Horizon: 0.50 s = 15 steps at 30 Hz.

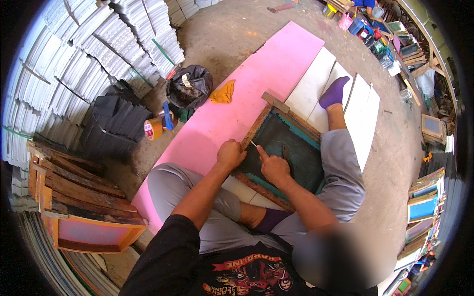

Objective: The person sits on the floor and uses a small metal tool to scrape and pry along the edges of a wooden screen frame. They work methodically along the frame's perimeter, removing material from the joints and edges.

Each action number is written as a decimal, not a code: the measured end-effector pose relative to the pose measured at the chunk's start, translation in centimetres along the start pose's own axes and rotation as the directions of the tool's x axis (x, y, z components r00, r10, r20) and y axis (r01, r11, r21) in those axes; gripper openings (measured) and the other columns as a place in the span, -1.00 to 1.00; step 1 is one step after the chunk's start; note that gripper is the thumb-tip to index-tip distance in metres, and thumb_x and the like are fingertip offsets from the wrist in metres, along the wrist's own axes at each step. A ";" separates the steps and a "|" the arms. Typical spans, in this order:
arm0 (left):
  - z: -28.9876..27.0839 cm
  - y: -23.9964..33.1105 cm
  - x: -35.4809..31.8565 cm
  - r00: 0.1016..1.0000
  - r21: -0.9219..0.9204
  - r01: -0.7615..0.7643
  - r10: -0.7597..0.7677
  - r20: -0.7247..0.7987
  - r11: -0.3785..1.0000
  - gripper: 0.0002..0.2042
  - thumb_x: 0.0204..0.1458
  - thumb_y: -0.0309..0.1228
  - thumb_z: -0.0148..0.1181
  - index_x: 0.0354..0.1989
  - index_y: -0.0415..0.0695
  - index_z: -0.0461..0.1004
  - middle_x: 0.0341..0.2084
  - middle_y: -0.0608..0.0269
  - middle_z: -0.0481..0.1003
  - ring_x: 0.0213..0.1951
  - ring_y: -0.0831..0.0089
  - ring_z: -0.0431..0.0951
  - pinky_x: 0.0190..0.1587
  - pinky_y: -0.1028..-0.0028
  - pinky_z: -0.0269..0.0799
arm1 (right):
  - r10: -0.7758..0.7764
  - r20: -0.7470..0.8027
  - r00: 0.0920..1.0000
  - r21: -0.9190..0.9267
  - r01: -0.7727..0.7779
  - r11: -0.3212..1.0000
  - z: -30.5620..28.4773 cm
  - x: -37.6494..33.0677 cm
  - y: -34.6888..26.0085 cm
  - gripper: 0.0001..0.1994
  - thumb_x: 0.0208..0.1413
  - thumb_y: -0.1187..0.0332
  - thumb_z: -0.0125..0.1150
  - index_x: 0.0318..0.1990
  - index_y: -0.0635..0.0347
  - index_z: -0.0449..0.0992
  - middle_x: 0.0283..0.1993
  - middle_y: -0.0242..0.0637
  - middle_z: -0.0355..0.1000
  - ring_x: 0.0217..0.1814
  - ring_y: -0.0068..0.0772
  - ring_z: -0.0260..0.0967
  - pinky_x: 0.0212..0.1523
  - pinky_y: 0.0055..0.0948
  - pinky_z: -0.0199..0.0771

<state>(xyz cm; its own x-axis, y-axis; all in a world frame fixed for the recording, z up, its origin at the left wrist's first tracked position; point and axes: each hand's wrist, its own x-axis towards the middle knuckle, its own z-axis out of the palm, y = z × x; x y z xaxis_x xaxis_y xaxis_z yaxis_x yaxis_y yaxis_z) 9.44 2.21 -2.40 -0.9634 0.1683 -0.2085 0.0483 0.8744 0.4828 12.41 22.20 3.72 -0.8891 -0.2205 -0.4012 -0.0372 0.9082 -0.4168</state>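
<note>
A wooden-framed screen with dark mesh and teal-green borders lies tilted across my lap, between my bent legs. My left hand is closed at its left wooden edge, the thumb against the frame. Over the mesh, my right hand is closed around a thin tool, index finger stretched along it. The tool's pale, narrow tip touches near the inner side of the left edge; my fingers hide the rest, so its kind is unclear. A short wooden piece sits across the frame's far corner.
Under me lie a pink board and white boards. To the left are a black plastic-lined bin, an orange cloth, tape rolls, wooden frames and tall white stacks. Cluttered goods line the far right.
</note>
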 end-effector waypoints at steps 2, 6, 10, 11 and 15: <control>0.5 -0.5 0.0 1.000 0.012 -0.020 0.020 -0.023 1.000 -0.63 -0.03 -0.15 0.38 -0.20 -0.21 0.68 -0.30 -0.10 0.56 -0.21 -0.08 0.63 -0.09 0.04 0.57 | -0.007 0.015 1.000 -0.007 0.007 1.000 -0.2 0.0 -0.2 -0.56 0.36 0.27 0.04 0.37 -0.10 0.41 -0.08 0.18 0.58 -0.07 0.37 0.54 0.00 0.10 0.57; 0.2 0.2 0.5 0.999 0.011 -0.036 0.036 -0.010 0.999 -0.64 -0.03 -0.12 0.38 -0.28 -0.21 0.67 -0.32 -0.12 0.57 -0.24 -0.08 0.62 -0.11 0.04 0.56 | -0.086 -0.097 0.992 0.522 0.124 0.844 3.7 2.2 3.8 -0.56 0.36 0.23 0.04 0.37 -0.17 0.40 -0.14 0.18 0.58 -0.10 0.37 0.55 -0.04 0.18 0.56; -0.3 -0.2 0.1 1.000 0.001 -0.018 0.018 0.017 1.000 -0.65 -0.02 -0.14 0.38 -0.32 -0.24 0.66 -0.30 -0.11 0.57 -0.21 -0.06 0.62 -0.08 0.05 0.56 | -0.099 -0.143 0.985 0.128 0.118 0.985 3.2 1.2 2.4 -0.54 0.38 0.24 0.11 0.41 -0.07 0.39 -0.36 -0.03 0.58 -0.45 -0.02 0.52 -0.32 -0.11 0.54; -0.4 -0.2 0.0 1.000 -0.007 -0.010 0.010 0.027 1.000 -0.65 -0.02 -0.15 0.38 -0.32 -0.25 0.66 -0.29 -0.11 0.56 -0.18 -0.05 0.63 -0.06 0.07 0.57 | -0.100 -0.154 0.983 0.038 0.107 0.994 3.1 0.9 2.1 -0.53 0.39 0.24 0.12 0.42 -0.06 0.38 -0.39 -0.09 0.57 -0.52 -0.11 0.51 -0.39 -0.19 0.52; -0.3 -0.2 0.1 0.999 -0.010 -0.019 0.019 0.031 1.000 -0.64 -0.03 -0.14 0.41 -0.32 -0.25 0.66 -0.28 -0.11 0.56 -0.18 -0.05 0.63 -0.06 0.07 0.57 | 0.066 0.107 0.992 0.559 -0.115 0.821 2.2 1.9 3.0 -0.55 0.40 0.19 0.10 0.41 -0.12 0.39 -0.33 -0.12 0.60 -0.45 -0.11 0.54 -0.39 -0.14 0.53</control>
<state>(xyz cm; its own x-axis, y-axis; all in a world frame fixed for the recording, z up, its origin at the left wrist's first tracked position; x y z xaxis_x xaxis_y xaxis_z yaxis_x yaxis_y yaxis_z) 9.22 1.95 -2.23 -0.9538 0.1990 -0.2251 0.0638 0.8662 0.4955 11.59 23.67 -0.08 -0.8359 -0.1967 -0.5125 0.3267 0.5720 -0.7524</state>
